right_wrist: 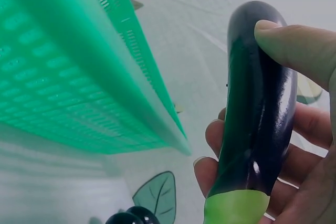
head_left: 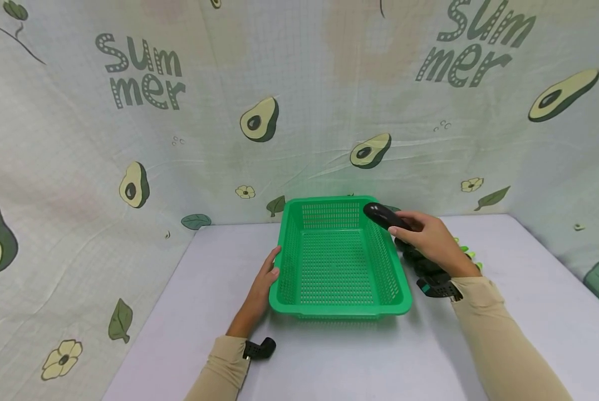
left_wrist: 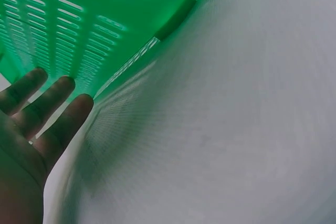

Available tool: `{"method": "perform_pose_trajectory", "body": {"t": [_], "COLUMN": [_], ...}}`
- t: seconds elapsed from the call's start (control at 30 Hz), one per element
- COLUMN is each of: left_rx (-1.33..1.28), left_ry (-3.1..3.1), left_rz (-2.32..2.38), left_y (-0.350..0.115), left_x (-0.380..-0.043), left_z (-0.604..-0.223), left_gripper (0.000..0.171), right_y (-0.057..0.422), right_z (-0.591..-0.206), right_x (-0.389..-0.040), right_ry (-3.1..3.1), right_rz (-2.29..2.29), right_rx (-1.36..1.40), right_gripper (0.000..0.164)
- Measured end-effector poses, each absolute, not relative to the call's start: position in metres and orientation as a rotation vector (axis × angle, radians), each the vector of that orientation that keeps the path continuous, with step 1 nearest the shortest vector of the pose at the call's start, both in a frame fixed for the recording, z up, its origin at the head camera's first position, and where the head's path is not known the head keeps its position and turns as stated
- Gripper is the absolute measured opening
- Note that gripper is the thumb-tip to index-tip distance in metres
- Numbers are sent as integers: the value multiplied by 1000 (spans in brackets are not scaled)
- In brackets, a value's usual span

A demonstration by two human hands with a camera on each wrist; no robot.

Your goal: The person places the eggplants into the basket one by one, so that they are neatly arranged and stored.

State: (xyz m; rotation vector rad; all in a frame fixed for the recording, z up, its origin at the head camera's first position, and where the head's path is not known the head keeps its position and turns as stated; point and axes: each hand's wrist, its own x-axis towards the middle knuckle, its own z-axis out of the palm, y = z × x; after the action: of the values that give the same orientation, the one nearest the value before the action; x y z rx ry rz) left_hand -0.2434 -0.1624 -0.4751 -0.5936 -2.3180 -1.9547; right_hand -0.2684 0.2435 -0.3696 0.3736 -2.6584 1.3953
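A green plastic basket [head_left: 337, 310] with perforated walls stands on the table, its inside bare. At its left side my left hand [head_left: 263, 281] rests against the wall; in the left wrist view its extended fingers [left_wrist: 65, 121] touch the slotted side. My right hand [head_left: 432, 239] grips a glossy dark purple eggplant [right_wrist: 257, 108] with a light green stem end. The thumb lies along the eggplant and the fingers curl round its other side. This eggplant is raised at the basket's right rim, its dark tip reaching over the rim.
More dark eggplants [head_left: 420, 262] with green ends lie on the white table [head_left: 319, 362] right of the basket, partly hidden under my right forearm. Behind the table hangs a cloth [head_left: 309, 72] printed with avocados and lettering. Each wrist wears a black camera band [head_left: 259, 349].
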Motion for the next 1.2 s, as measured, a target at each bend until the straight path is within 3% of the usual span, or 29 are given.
{"method": "perform_pose_trajectory", "body": {"t": [0.73, 1.2], "left_rx": [-627, -632], "left_ry": [-2303, -2282], "left_rz": [-1960, -1973], "left_y": [-163, -163], "left_x": [-244, -247], "left_z": [-476, -477], "left_gripper": [57, 59], "right_y": [210, 186], "right_z": [-338, -336], "right_x": [-296, -311], "right_ry": [-2771, -2721], "right_rz": [1363, 1453], "right_rx": [518, 652], "right_gripper": [70, 65]}}
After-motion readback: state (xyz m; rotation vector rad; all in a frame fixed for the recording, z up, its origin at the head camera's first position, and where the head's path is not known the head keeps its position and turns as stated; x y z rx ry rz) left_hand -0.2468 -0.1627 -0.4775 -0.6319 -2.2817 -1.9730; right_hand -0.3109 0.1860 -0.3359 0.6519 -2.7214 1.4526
